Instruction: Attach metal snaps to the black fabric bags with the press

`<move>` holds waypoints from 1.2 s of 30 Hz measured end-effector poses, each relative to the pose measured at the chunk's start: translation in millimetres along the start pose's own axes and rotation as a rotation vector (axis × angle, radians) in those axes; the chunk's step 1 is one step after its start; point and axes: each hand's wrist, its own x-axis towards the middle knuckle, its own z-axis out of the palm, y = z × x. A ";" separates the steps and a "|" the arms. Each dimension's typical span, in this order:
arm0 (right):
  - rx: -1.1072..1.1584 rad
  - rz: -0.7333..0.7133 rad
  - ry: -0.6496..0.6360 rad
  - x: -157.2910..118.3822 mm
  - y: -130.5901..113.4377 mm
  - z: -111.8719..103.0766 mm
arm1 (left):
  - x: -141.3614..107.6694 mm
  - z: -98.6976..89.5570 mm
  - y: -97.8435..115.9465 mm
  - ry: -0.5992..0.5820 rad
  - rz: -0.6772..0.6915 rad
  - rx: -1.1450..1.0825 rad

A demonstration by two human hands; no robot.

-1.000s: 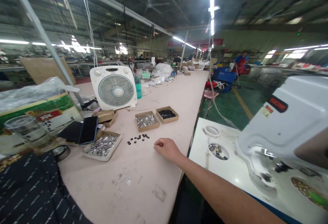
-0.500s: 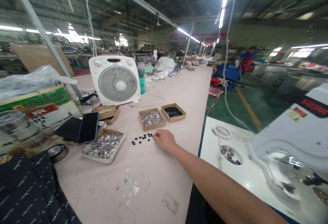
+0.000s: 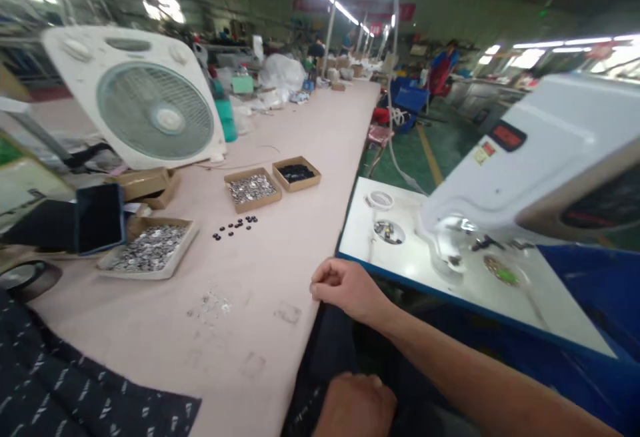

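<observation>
My right hand (image 3: pixel 345 290) is over the table's right edge, with thumb and fingers pinched together. Whatever is between its fingertips is too small to make out. Lower down, my left hand (image 3: pixel 356 407) is closed, knuckles up, partly cut off by the bottom of the view. Beside it lies dark cloth (image 3: pixel 307 403) with small white marks; whether the fingers grip it is hidden. Several black snap buttons (image 3: pixel 237 225) lie loose on the table (image 3: pixel 280 243). Closer to me, small silvery metal pieces (image 3: pixel 210 303) are scattered.
Open boxes hold silvery parts (image 3: pixel 253 189), black parts (image 3: pixel 296 173) and more silvery parts (image 3: pixel 150 249). A white box fan (image 3: pixel 160 110), a phone (image 3: pixel 100 218) and dark printed fabric (image 3: pixel 90 377) are to the left. A white machine (image 3: pixel 530 143) stands on a white worktop (image 3: pixel 415 253) at right.
My right hand has left the black snap buttons and come back toward me to the table's edge. My left hand has come into view at the bottom. The view has turned to the right.
</observation>
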 end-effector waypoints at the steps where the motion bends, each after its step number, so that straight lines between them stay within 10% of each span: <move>1: 0.071 0.040 0.023 -28.0 10.9 -9.0 | -1.0 1.7 2.5 -0.028 -0.009 0.017; 7: 0.238 0.281 0.204 -162.8 63.1 -40.4 | -21.9 13.4 22.7 0.095 0.161 0.308; 13: 0.316 0.349 0.175 -228.8 64.9 -47.2 | -37.5 34.1 35.6 0.393 0.527 0.409; 36: 0.130 0.089 0.161 -281.4 58.9 -39.9 | -74.1 36.6 65.7 0.505 0.593 0.392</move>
